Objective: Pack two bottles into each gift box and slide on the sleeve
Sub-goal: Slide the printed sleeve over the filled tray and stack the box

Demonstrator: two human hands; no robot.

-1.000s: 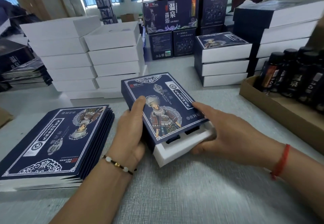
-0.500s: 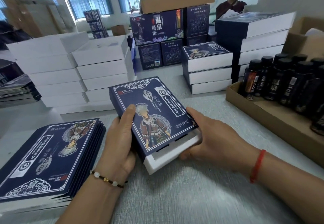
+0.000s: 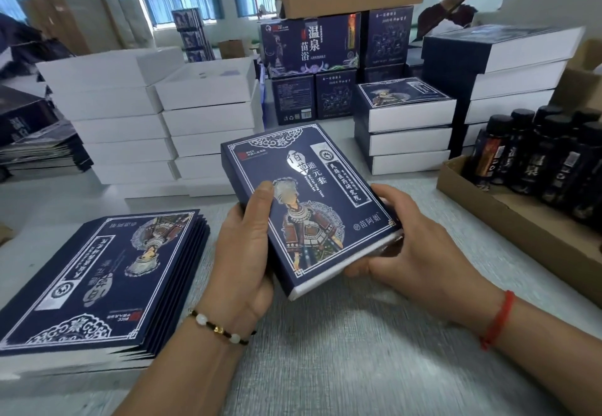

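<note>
Sleeving step, nearly complete: left hand (image 3: pixel 242 252) fingers are gripping the sleeve (image 3: pixel 309 200); right hand (image 3: pixel 413 239) fingers are curling around the gift box (image 3: pixel 345 277) end, above the tabletop (image 3: pixel 358 350). Next: seating it flush, then stacking.
</note>
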